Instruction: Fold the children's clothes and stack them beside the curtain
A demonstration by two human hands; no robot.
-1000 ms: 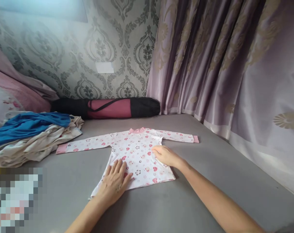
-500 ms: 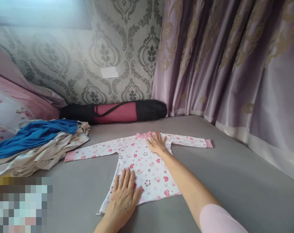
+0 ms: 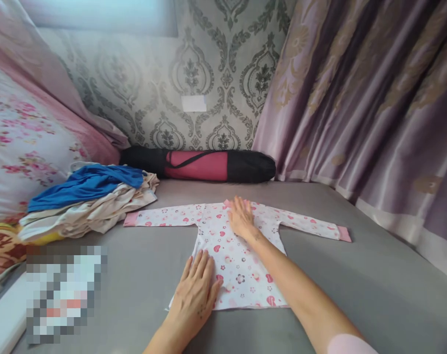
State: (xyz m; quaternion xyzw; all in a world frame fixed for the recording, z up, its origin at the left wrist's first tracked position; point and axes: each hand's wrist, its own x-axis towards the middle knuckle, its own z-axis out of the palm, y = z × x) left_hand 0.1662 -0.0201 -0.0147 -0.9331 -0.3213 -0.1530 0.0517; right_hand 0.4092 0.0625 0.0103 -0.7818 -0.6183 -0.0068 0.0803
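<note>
Shirt (image 3: 245, 265) – white, hearts and flowers, pink cuffs and collar – lies flat on the grey surface (image 3: 374, 295) at center and lower center of the frame, sleeves out to either side. Left hand (image 3: 196, 290) palm down on its lower left part; fingers straight and close together, thumb apart, clamped on nothing. Right hand (image 3: 241, 219) palm down at the collar, partly covering it; fingers extended, slightly apart, no pinch on the fabric. Left cuff in frame lies near a heap at mid-left: blue cloth (image 3: 87, 184) over beige cloth (image 3: 98, 214). Behind, a black-and-red roll (image 3: 197, 165) along the wall (image 3: 135, 98). Purple curtain (image 3: 341, 98) fills the upper right; floral fabric (image 3: 20, 137) at the left edge. Lower left – a pixelated patch, contents unreadable, beside a white object (image 3: 10, 305).
</note>
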